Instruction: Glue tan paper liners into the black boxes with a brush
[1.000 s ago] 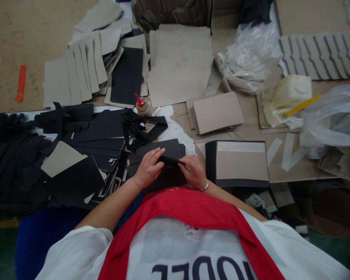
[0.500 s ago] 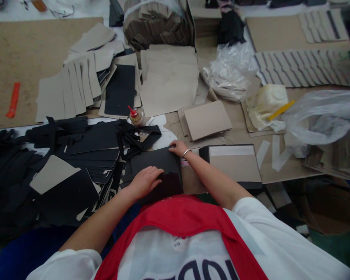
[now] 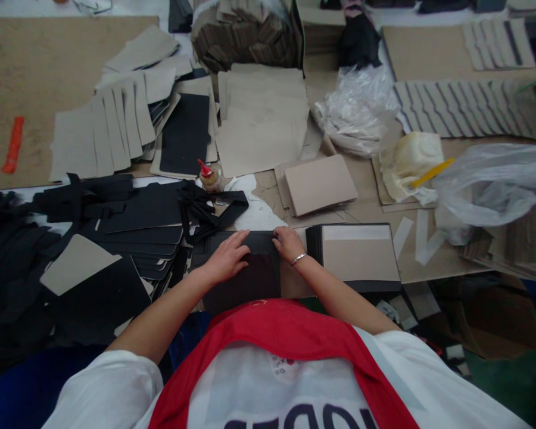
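In front of my body lies a black covered panel (image 3: 256, 283), its lower part slightly brownish. Across its upper middle rests my left hand (image 3: 229, 255), palm down with its fingers apart. My right hand (image 3: 289, 243) is at the panel's upper right corner, fingers curled in and pinching the edge; the thumb is partly hidden. A stack of black-edged boards (image 3: 360, 253) with beige faces and a white strip sits beside my right forearm. Black fabric strips (image 3: 214, 208) lie just beyond the panel, near a glue bottle (image 3: 211, 179) with a red nozzle.
Black sheets (image 3: 138, 208) pile up at left. Beige boards (image 3: 261, 131) and a smaller board stack (image 3: 321, 185) lie farther back. At right are clear plastic bags (image 3: 495, 185) and a whitish container (image 3: 417, 155) with a yellow handle. An orange tool (image 3: 13, 145) lies far left.
My left hand has slid up and to the right across the panel. The right hand has shifted slightly right and down. The panel's upper part now lies lower and flatter.
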The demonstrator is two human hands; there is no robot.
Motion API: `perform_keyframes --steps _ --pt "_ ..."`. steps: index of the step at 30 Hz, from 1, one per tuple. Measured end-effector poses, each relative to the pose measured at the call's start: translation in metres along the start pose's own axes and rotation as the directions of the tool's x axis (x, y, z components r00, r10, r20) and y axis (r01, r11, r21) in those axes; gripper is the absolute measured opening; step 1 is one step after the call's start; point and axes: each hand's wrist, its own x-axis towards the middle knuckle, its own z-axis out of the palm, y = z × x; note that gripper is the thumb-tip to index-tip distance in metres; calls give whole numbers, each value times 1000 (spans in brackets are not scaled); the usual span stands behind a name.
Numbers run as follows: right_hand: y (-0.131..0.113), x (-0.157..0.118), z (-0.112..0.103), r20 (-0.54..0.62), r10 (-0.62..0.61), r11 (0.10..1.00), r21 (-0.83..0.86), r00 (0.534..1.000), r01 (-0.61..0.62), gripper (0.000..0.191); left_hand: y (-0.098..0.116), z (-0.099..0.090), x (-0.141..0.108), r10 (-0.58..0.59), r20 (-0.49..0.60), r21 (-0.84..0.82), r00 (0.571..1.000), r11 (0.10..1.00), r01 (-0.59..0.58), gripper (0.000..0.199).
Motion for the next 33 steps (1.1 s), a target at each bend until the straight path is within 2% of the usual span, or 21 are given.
perform_keyframes --steps 3,8,10,11,14,15,17,19,22,25,27,29,31,33 --pt "-7 -13 -5 -92 -66 994 79 994 74 10 -4 1 6 -12 -1 23 1000 1000 12 21" --pt "-23 -48 -26 -198 -112 918 355 974 178 6 1 -6 9 12 2 93 1000 996 -12 20" --pt "-25 -61 -35 -155 -117 859 479 981 178 4 7 -13 5 54 23 124 998 991 -56 20" --pt "-24 -66 -38 -93 -119 825 545 988 151 7 12 -17 1 80 39 132 996 988 -84 19" --pt "-13 -66 -35 105 -63 750 661 992 -22 21 31 -32 -19 156 98 115 983 979 -167 13" --pt "-8 -59 -31 124 -15 764 642 992 -69 24 39 -37 -28 174 118 106 978 977 -187 12" --pt "-3 -38 -18 75 57 864 495 996 -87 30 53 -45 -45 197 145 90 970 973 -211 14" --pt "-8 -9 -2 56 1 966 258 998 -15 48 62 -51 -59 197 155 70 968 975 -210 15" --pt "-33 31 15 201 -143 988 -22 969 151 65 66 -56 -75 160 137 15 978 986 -163 14" --pt "-61 55 20 357 -104 965 -191 928 182 71 66 -59 -89 98 113 -48 989 995 -93 12" --pt "-72 60 19 473 -31 953 -253 881 169 70 67 -61 -101 40 104 -91 994 995 -30 11" --pt "-77 57 16 541 -3 947 -270 841 177 68 68 -63 -113 -20 93 -136 995 990 33 11" --pt "-78 47 9 557 -30 956 -228 830 187 64 68 -66 -125 -66 75 -177 995 981 78 12" --pt "-79 32 -7 563 -76 970 -149 823 192 58 67 -70 -134 -98 63 -207 993 972 109 13"
